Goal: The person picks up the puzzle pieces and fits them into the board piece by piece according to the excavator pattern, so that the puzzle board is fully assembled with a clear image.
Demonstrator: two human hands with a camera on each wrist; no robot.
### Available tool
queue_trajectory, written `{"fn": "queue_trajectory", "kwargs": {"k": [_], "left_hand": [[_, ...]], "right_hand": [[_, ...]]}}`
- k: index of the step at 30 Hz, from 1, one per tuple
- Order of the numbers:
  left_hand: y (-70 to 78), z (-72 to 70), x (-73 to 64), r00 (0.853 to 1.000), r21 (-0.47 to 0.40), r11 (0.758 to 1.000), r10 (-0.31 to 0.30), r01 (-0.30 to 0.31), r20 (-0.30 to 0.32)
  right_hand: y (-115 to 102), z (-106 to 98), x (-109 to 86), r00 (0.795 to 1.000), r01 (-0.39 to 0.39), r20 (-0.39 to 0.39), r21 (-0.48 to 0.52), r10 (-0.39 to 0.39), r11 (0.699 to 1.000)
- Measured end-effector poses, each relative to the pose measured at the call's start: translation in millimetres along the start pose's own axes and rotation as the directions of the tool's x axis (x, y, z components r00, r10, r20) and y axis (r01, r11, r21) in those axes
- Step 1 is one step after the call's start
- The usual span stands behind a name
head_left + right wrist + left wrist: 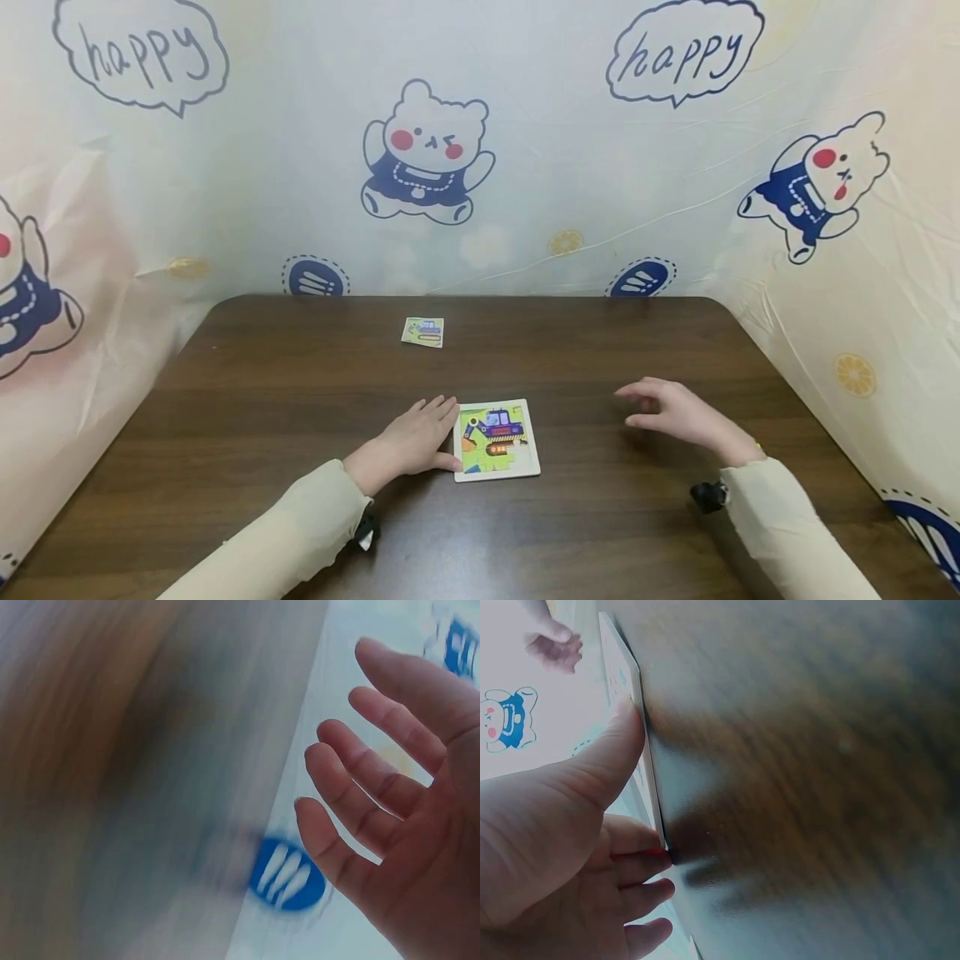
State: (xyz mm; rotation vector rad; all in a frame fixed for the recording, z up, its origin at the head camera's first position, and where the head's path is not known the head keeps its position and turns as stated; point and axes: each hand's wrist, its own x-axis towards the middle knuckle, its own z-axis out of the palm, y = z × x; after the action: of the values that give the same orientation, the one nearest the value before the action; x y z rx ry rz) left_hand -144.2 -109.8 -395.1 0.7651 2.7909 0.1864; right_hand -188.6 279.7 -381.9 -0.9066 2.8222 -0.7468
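In the head view a square jigsaw puzzle board [497, 440] with a white frame lies on the table, showing a purple excavator on green. Pale bare patches show at its right and lower right. My left hand [416, 437] rests along its left edge, fingers fairly straight. In the left wrist view, the thumb [619, 746] lies on the board's edge [651, 780] and the index fingertip is right at a corner. Off to the right, my right hand [671, 410] is raised over the table, its fingers loosely bent and nothing in them, as the right wrist view also shows.
Further back on the brown table [300, 367] lies a small picture card [423, 332] with a similar excavator. A pale curtain [525, 167] printed with bears and "happy" bubbles surrounds the table's back and sides. Dark wrist devices [708, 497] sit at both cuffs.
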Motion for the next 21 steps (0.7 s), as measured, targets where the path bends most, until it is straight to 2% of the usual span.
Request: {"fn": "queue_trajectory", "kwargs": {"k": [4, 8, 13, 15, 21], "left_hand": [[-0.1, 0.4, 0.3, 1.0, 0.0, 1.0, -0.001, 0.001, -0.001], [-0.1, 0.1, 0.2, 1.0, 0.002, 1.0, 0.002, -0.002, -0.002], [-0.2, -0.2, 0.1, 1.0, -0.007, 1.0, -0.001, 0.001, -0.004], [-0.1, 0.0, 0.1, 1.0, -0.009, 1.0, -0.002, 0.002, -0.004], [0.2, -0.1, -0.1, 1.0, -0.004, 1.0, 0.003, -0.003, -0.005]], "right_hand": [[24.7, -15.3, -26.9, 0.995, -0.083, -0.049, -0.007, 0.082, 0.997], [40.0, -28.4, -51.7, 0.983, -0.162, -0.082, -0.002, 0.161, 0.987], [54.8, -40.2, -79.6, 0.961, -0.267, -0.048, 0.09, 0.272, 0.959], [61.7, -42.4, -89.7, 0.957, -0.281, -0.039, 0.094, 0.286, 0.955], [82.3, -42.3, -113.4, 0.963, -0.268, -0.032, 0.013, 0.269, 0.963]]}}
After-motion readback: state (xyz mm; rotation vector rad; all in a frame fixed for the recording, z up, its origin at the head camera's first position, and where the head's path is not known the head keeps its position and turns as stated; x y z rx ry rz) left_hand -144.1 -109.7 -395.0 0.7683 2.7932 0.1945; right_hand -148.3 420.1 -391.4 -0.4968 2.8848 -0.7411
